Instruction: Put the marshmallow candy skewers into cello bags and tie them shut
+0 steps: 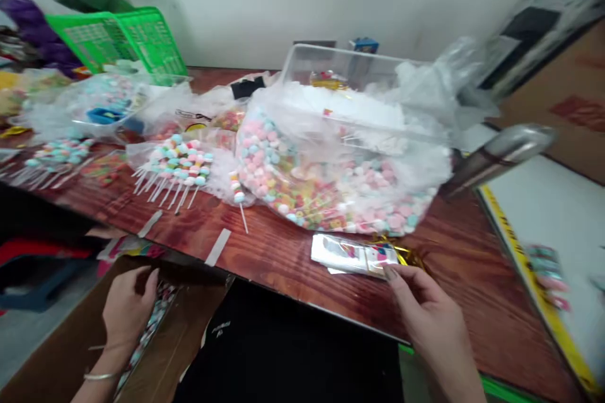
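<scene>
My right hand [428,318] is at the near table edge, thumb and forefinger pinching the right end of the silver foil wrappers [347,255] that lie stacked there. Gold twist ties [409,256] lie just behind these fingers. My left hand [128,303] hangs over a cardboard box [189,334], its fingers loosely bent and a little apart, with nothing visible in them. Inside the box, packed sweets [161,315] show beside that hand. A single marshmallow skewer [237,192] lies on the wooden table, left of a big clear bag of marshmallows and gummies [321,195].
Groups of marshmallow skewers [182,164] lie at the left on plastic bags. A clear bin [350,63] and a green basket [151,44] stand at the back. A metal cylinder [501,157] stands on the right. Two white tape strips [218,247] mark the front edge.
</scene>
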Demonstrator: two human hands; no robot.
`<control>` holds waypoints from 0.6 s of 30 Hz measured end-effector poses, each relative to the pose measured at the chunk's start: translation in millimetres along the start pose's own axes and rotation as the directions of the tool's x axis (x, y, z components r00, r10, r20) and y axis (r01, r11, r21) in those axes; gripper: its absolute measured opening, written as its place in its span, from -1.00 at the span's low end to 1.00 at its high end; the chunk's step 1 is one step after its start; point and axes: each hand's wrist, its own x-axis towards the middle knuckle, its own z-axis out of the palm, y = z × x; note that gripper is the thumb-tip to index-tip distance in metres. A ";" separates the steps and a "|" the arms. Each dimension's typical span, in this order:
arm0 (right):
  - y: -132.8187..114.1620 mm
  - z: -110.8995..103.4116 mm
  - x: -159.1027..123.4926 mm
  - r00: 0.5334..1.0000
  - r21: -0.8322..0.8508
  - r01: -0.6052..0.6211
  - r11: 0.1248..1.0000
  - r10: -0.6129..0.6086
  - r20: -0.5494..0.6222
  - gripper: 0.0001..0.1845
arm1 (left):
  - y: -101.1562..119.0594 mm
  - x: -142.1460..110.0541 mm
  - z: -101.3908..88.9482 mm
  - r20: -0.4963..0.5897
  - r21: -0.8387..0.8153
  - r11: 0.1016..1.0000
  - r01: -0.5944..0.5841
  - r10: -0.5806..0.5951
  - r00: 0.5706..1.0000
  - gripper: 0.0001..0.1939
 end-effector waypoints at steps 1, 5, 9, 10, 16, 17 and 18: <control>4.6 -4.2 4.1 0.993 -0.171 0.088 0.981 -0.100 -0.065 -0.69 | 23.8 10.2 1.4 -0.123 -0.047 0.986 -0.157 0.150 0.981 -0.74; 18.1 -0.8 17.2 0.889 -0.596 0.335 0.730 -0.454 -0.056 -0.67 | 139.0 31.4 -1.7 -0.366 -0.319 0.707 -0.631 0.523 0.770 -0.83; 13.6 23.9 19.8 0.859 -0.662 0.365 0.654 -0.512 -0.032 -0.68 | 233.0 20.1 11.0 -0.255 -0.608 0.426 -0.670 0.694 0.673 -0.75; 10.2 31.4 19.2 0.859 -0.663 0.374 0.649 -0.512 -0.017 -0.69 | 248.8 15.3 16.9 -0.236 -0.649 0.379 -0.660 0.724 0.648 -0.74; -3.8 72.2 20.6 0.884 -0.637 0.392 0.664 -0.463 0.061 -0.80 | 284.6 -2.2 39.4 -0.152 -0.810 0.305 -0.501 0.716 0.682 -0.77; -3.3 75.3 22.0 0.890 -0.625 0.382 0.681 -0.452 0.051 -0.79 | 283.5 -2.6 39.9 -0.122 -0.829 0.315 -0.462 0.704 0.700 -0.78; -2.1 76.7 23.5 0.896 -0.608 0.371 0.702 -0.443 0.037 -0.78 | 281.5 -2.8 40.1 -0.084 -0.850 0.326 -0.413 0.690 0.719 -0.80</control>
